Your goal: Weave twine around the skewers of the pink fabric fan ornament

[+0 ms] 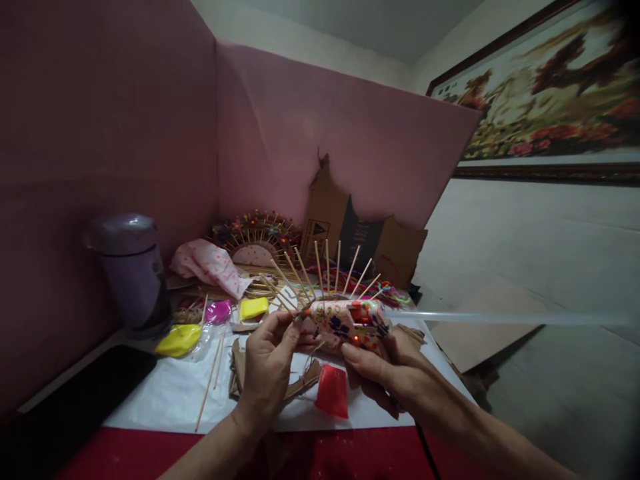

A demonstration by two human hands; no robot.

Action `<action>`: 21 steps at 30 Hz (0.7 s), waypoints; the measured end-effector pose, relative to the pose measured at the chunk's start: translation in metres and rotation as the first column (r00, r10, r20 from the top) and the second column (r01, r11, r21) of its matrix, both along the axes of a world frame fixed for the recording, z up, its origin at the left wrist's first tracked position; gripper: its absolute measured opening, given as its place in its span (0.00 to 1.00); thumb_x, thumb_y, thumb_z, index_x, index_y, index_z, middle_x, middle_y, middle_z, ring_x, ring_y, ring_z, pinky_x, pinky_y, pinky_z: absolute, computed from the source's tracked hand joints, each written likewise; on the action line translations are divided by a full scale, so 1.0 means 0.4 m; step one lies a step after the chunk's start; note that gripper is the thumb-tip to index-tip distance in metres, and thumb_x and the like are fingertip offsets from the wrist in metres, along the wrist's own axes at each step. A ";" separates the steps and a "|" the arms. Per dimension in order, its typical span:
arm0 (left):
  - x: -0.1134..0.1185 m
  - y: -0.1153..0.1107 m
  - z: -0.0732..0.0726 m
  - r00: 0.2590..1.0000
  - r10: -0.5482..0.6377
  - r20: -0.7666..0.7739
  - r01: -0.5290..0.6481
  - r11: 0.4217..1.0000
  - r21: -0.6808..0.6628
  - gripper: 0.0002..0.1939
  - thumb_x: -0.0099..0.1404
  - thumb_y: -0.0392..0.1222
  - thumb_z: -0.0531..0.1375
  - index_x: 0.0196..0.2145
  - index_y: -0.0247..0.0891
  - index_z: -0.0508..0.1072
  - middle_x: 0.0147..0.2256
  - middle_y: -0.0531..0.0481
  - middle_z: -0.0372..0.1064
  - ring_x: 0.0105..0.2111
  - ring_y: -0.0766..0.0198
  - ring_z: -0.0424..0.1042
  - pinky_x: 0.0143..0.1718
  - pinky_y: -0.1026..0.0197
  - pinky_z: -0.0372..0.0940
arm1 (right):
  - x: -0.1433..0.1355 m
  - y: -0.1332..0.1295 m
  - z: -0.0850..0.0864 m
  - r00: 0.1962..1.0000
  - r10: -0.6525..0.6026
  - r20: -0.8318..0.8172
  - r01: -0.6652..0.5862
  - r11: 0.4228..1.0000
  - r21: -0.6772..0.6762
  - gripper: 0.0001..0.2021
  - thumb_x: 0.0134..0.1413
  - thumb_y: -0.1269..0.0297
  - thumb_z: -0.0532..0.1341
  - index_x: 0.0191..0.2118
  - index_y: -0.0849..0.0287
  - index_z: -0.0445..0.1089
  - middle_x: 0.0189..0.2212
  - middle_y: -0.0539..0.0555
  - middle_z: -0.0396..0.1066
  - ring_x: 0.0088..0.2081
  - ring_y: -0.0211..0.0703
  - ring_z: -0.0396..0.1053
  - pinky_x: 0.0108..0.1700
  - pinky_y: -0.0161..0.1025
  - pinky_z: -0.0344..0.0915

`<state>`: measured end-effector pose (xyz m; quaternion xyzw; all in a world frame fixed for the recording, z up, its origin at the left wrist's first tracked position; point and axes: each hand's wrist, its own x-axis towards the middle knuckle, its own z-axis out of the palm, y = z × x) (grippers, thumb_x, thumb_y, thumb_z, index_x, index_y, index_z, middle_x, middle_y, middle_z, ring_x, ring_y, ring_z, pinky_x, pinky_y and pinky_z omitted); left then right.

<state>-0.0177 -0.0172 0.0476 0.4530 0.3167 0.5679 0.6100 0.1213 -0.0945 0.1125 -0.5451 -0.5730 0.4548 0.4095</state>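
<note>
Nearest my camera, two bare forearms (215, 443) come in over a red table cover (150, 457). I see the left hand (267, 367) narrowed to a pinch, thumb and fingers closed on the near left end of a fan of thin wooden sticks (327, 267), which spreads upward just beyond both hands. The right hand (395, 373) is wrapped around a floral-patterned glue gun (340, 325), its nozzle pointing at the left fingertips; from here I cannot tell whether it touches the fan. A translucent glue stick (450, 317) runs out of its back, rightward above the right wrist. Between the hands and a little nearer me, I have a red packet (333, 392) on the white sheet (185, 390). Left of the left hand I make out two loose sticks (208, 387), a yellow packet (179, 340), a magenta packet (219, 311) and, farther out, a flat black slab (90, 403) and a lidded purple canister (133, 287). Beyond the hands I find a decorated half-round fan (254, 253), a pink dotted cloth (210, 263) left of it, and torn cardboard (325, 207) standing against a pink panel (325, 120).
</note>
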 end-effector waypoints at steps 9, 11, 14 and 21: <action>0.006 0.007 -0.017 0.994 -0.047 0.099 0.036 0.994 0.104 0.09 0.54 0.42 0.63 0.31 0.35 0.71 0.28 0.49 0.74 0.28 0.61 0.75 0.33 0.58 0.71 | -0.003 0.023 0.009 0.997 0.005 0.081 -0.002 0.999 -0.045 0.21 0.52 0.48 0.58 0.19 0.60 0.61 0.11 0.43 0.53 0.11 0.27 0.47 0.11 0.28 0.42; 0.006 0.007 -0.017 0.995 -0.034 0.098 0.022 0.993 0.118 0.09 0.53 0.42 0.63 0.31 0.35 0.71 0.29 0.49 0.74 0.28 0.61 0.74 0.33 0.58 0.71 | -0.004 0.024 0.010 0.994 -0.004 0.105 0.011 0.998 -0.068 0.22 0.52 0.48 0.58 0.18 0.60 0.60 0.11 0.43 0.53 0.11 0.27 0.47 0.11 0.28 0.43; 0.006 0.005 -0.016 0.995 -0.027 0.091 0.014 0.991 0.131 0.09 0.54 0.42 0.63 0.31 0.34 0.71 0.29 0.48 0.74 0.28 0.61 0.74 0.32 0.57 0.71 | -0.007 0.022 0.008 0.988 -0.007 0.154 0.022 0.995 -0.094 0.22 0.53 0.48 0.57 0.18 0.60 0.59 0.11 0.43 0.52 0.12 0.27 0.48 0.11 0.27 0.44; 0.003 0.004 -0.022 0.996 -0.023 0.082 0.011 0.989 0.145 0.09 0.55 0.41 0.61 0.32 0.33 0.71 0.29 0.47 0.74 0.29 0.60 0.75 0.32 0.57 0.71 | -0.010 0.023 0.002 0.975 -0.037 0.221 0.060 0.993 -0.099 0.23 0.54 0.48 0.56 0.17 0.60 0.58 0.11 0.43 0.50 0.12 0.27 0.47 0.12 0.28 0.45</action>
